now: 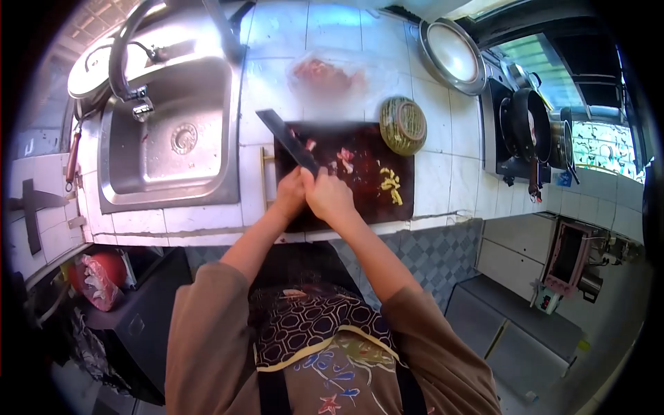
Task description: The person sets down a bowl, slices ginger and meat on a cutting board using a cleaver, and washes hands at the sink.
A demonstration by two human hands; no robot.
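Note:
My right hand (328, 197) is closed around the handle of a kitchen knife (280, 131), whose dark wide blade points up and left over the cutting board. Close against it is my left hand (291, 194), fingers curled near the board's left side; what they hold, if anything, is hidden. The dark cutting board (366, 207) bears small pieces of raw meat (346, 159) near the blade and chopped yellow pieces (391, 185) at right. Behind the board, more raw meat (321, 75) lies in clear plastic, partly blurred.
A green patterned bowl (403, 125) sits upside down at the board's back right corner. On the left is a steel sink (159, 155) with a faucet (142, 104). A round lid (453, 59) lies at back right, beside a stove with a dark pan (531, 128).

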